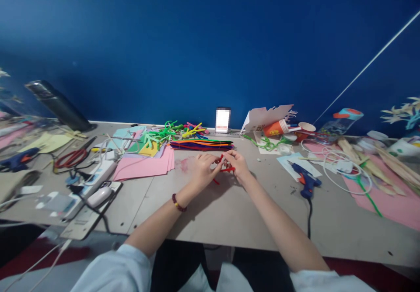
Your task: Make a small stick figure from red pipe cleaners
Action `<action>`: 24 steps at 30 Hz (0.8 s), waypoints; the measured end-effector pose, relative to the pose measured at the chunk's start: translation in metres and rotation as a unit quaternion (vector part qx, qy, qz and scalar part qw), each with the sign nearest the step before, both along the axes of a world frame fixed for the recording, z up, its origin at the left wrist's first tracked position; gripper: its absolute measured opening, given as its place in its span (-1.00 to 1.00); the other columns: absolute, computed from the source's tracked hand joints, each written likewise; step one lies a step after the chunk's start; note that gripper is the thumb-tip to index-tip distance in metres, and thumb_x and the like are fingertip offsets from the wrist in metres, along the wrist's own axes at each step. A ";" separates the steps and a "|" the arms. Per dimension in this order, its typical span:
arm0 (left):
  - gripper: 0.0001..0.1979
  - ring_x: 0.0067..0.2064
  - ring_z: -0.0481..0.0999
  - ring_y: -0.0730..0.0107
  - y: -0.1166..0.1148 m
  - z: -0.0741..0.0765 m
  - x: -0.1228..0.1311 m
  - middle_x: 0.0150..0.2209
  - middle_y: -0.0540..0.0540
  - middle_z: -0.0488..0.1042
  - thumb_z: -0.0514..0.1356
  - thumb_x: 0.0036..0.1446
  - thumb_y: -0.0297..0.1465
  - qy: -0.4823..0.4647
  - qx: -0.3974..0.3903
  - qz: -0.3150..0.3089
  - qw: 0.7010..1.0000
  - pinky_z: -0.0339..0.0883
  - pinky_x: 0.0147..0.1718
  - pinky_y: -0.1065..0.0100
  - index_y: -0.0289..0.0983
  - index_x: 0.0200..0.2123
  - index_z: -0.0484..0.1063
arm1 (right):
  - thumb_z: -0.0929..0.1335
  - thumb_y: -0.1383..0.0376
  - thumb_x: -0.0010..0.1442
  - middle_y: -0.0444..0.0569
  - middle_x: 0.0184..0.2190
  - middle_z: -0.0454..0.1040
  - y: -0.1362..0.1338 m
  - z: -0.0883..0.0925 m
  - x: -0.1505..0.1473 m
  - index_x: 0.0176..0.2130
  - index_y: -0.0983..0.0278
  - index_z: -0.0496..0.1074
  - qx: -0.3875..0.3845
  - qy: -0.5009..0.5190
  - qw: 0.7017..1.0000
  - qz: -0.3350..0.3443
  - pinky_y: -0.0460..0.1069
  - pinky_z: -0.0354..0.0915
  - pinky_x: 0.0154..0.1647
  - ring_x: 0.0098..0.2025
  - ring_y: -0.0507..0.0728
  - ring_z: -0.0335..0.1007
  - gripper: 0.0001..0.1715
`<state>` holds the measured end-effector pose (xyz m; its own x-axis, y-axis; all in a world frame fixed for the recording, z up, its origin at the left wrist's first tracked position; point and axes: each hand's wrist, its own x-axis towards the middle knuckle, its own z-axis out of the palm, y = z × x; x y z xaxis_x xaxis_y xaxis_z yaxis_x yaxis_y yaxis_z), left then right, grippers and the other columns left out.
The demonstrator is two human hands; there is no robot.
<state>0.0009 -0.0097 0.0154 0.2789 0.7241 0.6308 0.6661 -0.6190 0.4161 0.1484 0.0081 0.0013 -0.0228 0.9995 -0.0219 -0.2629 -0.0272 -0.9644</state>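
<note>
Red pipe cleaners [229, 169], bent into a small shape, sit between my two hands above the middle of the table. My left hand [206, 168] closes on the left side of the red piece, and a short red end pokes out below its fingers. On the other side my right hand [238, 164] pinches the upper part between thumb and fingertips. Fingers hide part of the shape. Just behind my hands lies a bundle of straight pipe cleaners [201, 145] in purple, orange, red and black.
Pink paper sheets [144, 164] and green bent pipe cleaners [164, 132] lie to the left, near a power strip [95, 182]. A phone [223, 120] stands against the wall. To the right are a blue glue gun [305, 180], an orange paper cup [274, 128] and a white cable [348, 165].
</note>
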 end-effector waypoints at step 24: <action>-0.70 -0.55 0.19 0.52 0.002 0.006 0.001 -0.61 -0.01 0.24 0.26 -0.08 -0.20 -0.417 -0.575 -0.336 0.618 0.06 -0.52 0.39 -0.32 -0.60 0.34 | 0.49 0.07 -0.14 -0.26 -0.69 0.18 -0.001 0.007 0.013 -0.48 0.25 0.44 0.035 0.000 0.991 0.128 -0.10 -0.14 -0.61 -0.64 -0.08 -0.06 -0.66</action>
<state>0.0019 -0.0079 0.0215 0.6860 0.7246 -0.0661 -0.3242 0.3857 0.8638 0.1618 0.0072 0.0084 -0.2761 0.9599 0.0484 -0.2569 -0.0252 -0.9661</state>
